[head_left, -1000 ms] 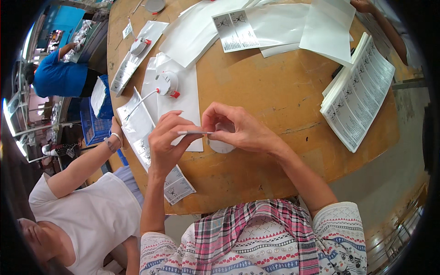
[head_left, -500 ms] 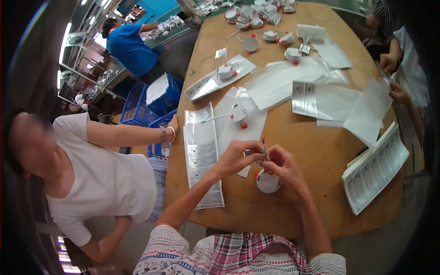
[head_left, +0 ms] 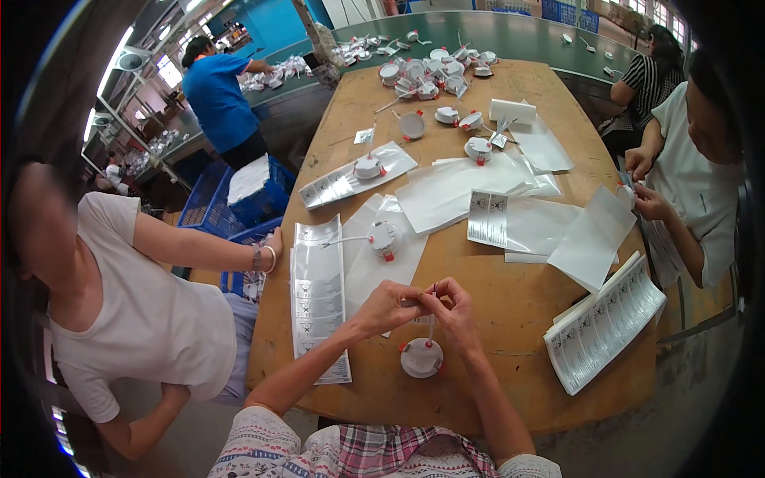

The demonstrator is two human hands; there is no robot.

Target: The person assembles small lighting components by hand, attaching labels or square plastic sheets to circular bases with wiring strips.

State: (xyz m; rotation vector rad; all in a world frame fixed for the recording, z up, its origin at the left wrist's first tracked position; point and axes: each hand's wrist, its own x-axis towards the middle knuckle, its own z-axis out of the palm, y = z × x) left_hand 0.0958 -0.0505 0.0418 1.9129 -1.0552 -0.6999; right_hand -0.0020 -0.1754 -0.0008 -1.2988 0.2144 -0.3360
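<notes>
White lamp (head_left: 422,360), left fingers (head_left: 398,296) and right fingers (head_left: 453,301) pinching its cable (head_left: 432,328), label sheets (head_left: 320,275) left, label stack (head_left: 610,325) right

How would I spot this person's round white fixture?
Find the near edge of the big brown wooden table. Near it sits a red-clipped round white fixture. Unlike its neighbours, its white cable runs up to where the person's left hand and right hand meet.

Piled lamps (head_left: 416,72), blue crates (head_left: 275,191) and several workers (head_left: 219,103) show a factory workshop.
</notes>
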